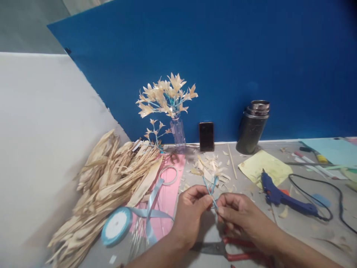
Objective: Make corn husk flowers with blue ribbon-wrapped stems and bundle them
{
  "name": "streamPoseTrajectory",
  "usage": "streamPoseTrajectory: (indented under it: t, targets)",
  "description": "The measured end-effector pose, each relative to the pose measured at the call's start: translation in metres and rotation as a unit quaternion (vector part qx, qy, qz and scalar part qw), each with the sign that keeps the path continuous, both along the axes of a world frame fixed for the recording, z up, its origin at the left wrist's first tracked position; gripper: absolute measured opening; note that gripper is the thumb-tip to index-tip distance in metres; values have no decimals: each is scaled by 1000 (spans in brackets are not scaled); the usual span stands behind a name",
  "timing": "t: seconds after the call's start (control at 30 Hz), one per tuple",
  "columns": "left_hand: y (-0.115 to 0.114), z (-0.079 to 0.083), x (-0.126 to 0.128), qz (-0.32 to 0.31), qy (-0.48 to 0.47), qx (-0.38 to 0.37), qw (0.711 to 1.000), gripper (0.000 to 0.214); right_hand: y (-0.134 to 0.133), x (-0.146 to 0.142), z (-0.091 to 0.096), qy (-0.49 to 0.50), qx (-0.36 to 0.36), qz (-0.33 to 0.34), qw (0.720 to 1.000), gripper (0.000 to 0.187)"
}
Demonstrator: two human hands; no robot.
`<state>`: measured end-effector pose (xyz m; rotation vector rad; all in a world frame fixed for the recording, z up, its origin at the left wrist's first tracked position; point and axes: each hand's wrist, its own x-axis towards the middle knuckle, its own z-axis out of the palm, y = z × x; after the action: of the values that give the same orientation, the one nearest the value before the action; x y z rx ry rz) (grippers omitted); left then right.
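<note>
Between my two hands is a small husk flower sprig (213,185) with thin blue-wrapped stems and pale petals at the top. My left hand (192,208) pinches the stems where they cross, thumb against curled fingers. Lower down, the fingertips of my right hand (237,214) are closed on the stem's end. Beneath my hands lies a pair of scissors (240,250) with red handles, partly covered by my right hand. Husk scraps (209,165) are scattered just behind the sprig.
Dried corn husks (111,186) heap at left beside a blue ribbon roll (116,226). A vase (177,136) of husk flowers, a phone (206,136) and a dark flask (253,126) stand along the blue board. At right lie a glue gun (287,197) with its cord and yellow paper (251,165).
</note>
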<state>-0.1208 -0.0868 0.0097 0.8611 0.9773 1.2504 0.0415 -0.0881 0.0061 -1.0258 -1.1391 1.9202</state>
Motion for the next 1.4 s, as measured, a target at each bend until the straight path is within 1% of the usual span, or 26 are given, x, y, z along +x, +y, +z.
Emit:
streamPoseTrajectory:
  t: [0.17, 0.33, 0.47, 0.6, 0.67, 0.8, 0.93, 1.03, 1.1, 1.17, 1.2, 1.27, 1.33, 1.4]
  targets:
    - [0, 0, 2, -1, -35, -24, 999, 24, 1, -5, 0, -9, -2, 13, 1000, 42]
    - [-1, 0, 3, -28, -61, -36, 997, 27, 1, -8, 3, -37, -2, -7, 999, 38]
    - [-1, -2, 3, -37, -68, -24, 997, 29, -1, -8, -1, -10, -9, -15, 1000, 39]
    - [0, -6, 4, -27, -55, -30, 998, 29, 0, -8, -4, 18, 14, -11, 1000, 39]
    - [-1, -6, 5, -31, -64, -38, 997, 30, 0, -7, -3, 20, 16, -15, 1000, 40]
    - [-4, -5, 7, -44, -76, -47, 995, 30, 0, -7, 1, -1, -2, -24, 1000, 42]
    - [-5, -5, 7, -41, -70, -49, 996, 29, -1, -5, 5, -24, 11, -25, 999, 37]
    - [-6, -5, 7, -49, -76, -54, 994, 30, -1, -6, 3, -42, 27, -7, 999, 34]
    - [-5, -6, 6, -52, -71, -52, 995, 31, 0, -6, 1, -54, 25, -1, 998, 33]
    - [-4, -6, 5, -41, -61, -50, 996, 32, 1, -5, 1, -69, 28, -5, 997, 31]
    - [-4, -5, 5, -33, -55, -49, 997, 32, 1, -4, 1, -83, 41, -9, 996, 30]
    - [-3, -4, 4, -23, -51, -45, 997, 32, 2, -2, 3, -118, 90, -23, 989, 28]
    - [-3, -3, 3, -24, -49, -39, 998, 32, 2, 1, 8, -155, 159, -50, 974, 26]
    - [-4, -1, 4, -32, -44, -39, 998, 33, 1, 3, 13, -186, 225, -88, 953, 25]
